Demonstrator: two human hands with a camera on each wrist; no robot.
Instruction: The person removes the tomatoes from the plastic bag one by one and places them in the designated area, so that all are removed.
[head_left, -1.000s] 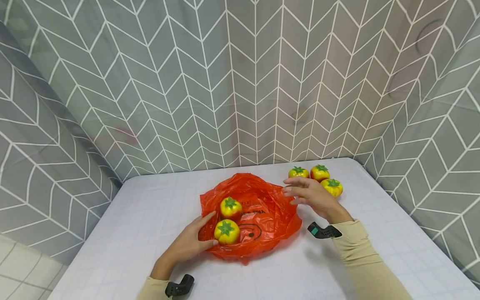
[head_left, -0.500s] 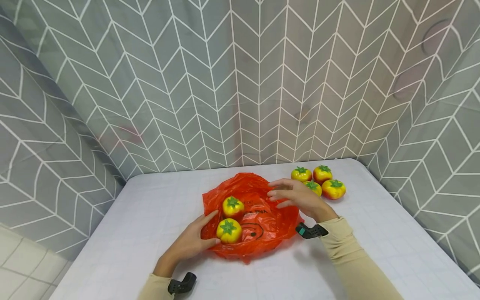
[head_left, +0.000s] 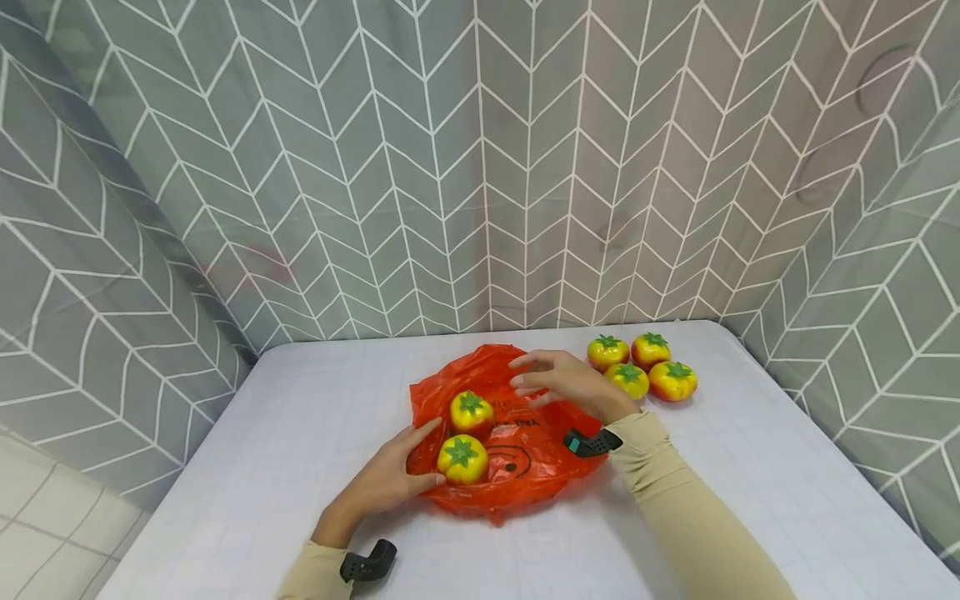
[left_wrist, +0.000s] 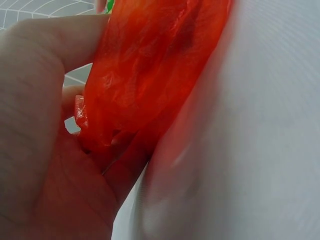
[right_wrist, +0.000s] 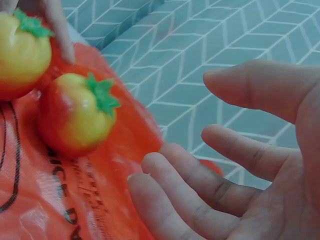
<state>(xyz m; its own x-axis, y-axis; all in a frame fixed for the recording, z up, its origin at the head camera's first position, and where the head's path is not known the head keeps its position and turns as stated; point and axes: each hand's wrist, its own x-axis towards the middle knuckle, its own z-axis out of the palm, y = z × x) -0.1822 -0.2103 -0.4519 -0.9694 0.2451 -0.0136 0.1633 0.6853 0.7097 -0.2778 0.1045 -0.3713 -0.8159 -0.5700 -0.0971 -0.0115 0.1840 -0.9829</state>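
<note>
A red plastic bag (head_left: 551, 454) lies spread on the table with its mouth facing up. Inside its left part sit two glossy yellow-and-red fruits, the nearer fruit (head_left: 462, 460) and the farther fruit (head_left: 471, 414). They have green star-shaped tops and resemble tomatoes or persimmons. My left hand (head_left: 386, 475) holds the bag's left side, its thumb near the closer fruit. In the left wrist view, red plastic (left_wrist: 145, 70) lies between thumb and fingers. Over the bag's far right part hovers my right hand (head_left: 573, 383), its fingers spread, holding nothing.
Several similar fruits (head_left: 672, 382) stand grouped at the table's back right, beyond the right hand. A white cloth covers the table (head_left: 315, 417). Grey patterned curtains (head_left: 525, 167) hang behind it and along both sides.
My right hand has moved left, from beside the back-right fruits to above the bag, uncovering one more fruit in that group. The left hand keeps its place at the bag.
</note>
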